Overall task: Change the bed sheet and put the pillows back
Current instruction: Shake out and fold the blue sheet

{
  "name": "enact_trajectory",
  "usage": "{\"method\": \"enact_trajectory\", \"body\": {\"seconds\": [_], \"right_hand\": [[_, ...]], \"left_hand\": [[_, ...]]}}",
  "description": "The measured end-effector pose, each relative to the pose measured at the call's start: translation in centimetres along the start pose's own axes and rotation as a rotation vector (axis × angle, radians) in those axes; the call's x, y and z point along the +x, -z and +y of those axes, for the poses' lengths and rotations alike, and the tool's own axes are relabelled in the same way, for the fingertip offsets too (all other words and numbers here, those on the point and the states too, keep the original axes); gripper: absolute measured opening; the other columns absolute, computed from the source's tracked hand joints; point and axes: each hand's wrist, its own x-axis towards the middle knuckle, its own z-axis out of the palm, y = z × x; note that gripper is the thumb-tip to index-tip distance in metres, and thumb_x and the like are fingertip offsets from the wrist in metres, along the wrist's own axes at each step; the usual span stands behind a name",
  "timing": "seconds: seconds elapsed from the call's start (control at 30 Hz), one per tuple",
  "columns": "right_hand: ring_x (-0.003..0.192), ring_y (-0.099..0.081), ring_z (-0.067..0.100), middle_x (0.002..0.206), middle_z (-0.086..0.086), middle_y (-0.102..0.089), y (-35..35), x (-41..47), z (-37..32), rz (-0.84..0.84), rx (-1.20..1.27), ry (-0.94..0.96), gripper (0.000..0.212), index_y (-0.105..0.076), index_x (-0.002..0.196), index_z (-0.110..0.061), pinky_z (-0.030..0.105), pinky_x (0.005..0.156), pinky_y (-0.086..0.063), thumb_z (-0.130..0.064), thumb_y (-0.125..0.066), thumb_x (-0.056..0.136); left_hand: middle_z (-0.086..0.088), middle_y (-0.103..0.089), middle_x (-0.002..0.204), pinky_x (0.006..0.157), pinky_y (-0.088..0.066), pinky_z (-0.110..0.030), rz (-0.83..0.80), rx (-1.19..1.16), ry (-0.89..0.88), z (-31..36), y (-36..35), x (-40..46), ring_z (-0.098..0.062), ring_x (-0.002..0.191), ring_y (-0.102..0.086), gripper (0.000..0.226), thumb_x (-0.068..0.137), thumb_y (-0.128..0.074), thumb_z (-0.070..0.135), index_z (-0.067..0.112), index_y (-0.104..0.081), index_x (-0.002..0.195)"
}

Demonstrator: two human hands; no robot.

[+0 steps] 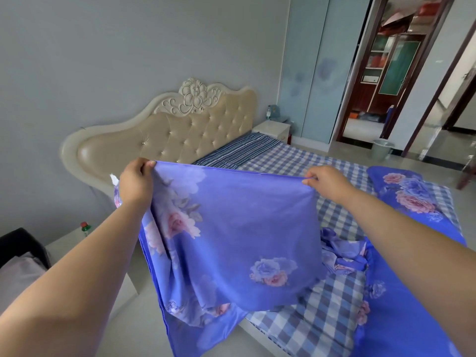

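The person holds a blue floral bed sheet (231, 228) up over the near side of the checked mattress (334, 220). Left hand (135, 182) and right hand (325, 180) each pinch its top edge, fingers curled. A matching pillow (407, 194) lies at the mattress's far side.

Bright, even daylight, soft shadows; glare on the far-right floor (435, 140); wide-angle bending at edges; sharp focus.

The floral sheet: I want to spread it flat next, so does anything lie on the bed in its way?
Yes. A floral pillow lies on the checked mattress at its far side, and bunched floral fabric sits mid-bed. Both hands hold the floral sheet.
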Motion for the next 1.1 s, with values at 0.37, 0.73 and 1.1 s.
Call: {"method": "enact_trajectory", "body": {"seconds": [0.37, 0.73, 1.1], "right_hand": [[0.052, -0.036, 0.018, 0.055, 0.004, -0.041, -3.6, -1.0, -3.4, 0.057, 0.671, -0.479, 0.031, -0.044, 0.054, -0.011, 0.027, 0.051, -0.029, -0.008, -0.062, 0.078], [0.065, -0.053, 0.007, 0.070, -0.002, -0.062, -4.6, -4.2, -11.1, -0.199, 0.771, -0.076, 0.013, -0.070, 0.072, -0.018, 0.020, 0.064, -0.040, -0.011, -0.064, 0.082], [0.079, -0.053, 0.013, 0.082, 0.001, -0.059, -4.7, -6.0, -8.2, -0.407, 0.573, 0.084, 0.057, -0.064, 0.092, -0.003, 0.030, 0.081, -0.042, -0.050, -0.032, 0.098]], "left_hand": [[-0.025, -0.057, 0.126, 0.093, -0.047, -0.037, -0.246, 0.022, 0.505, -0.5, -2.7, -0.8, -0.037, 0.117, -0.055, 0.039, 0.095, -0.043, 0.017, -0.007, -0.057, 0.122], [0.007, -0.067, 0.099, 0.082, -0.044, -0.011, -1.158, -0.063, -0.345, 11.4, -5.7, -8.1, -0.005, 0.091, -0.061, 0.028, 0.095, -0.052, 0.039, 0.019, -0.064, 0.110], [0.004, -0.038, 0.057, 0.053, -0.030, -0.019, -1.239, 0.192, -0.490, 11.4, -5.5, -9.1, -0.007, 0.054, -0.032, 0.040, 0.093, -0.056, 0.041, 0.007, -0.054, 0.071]]}}
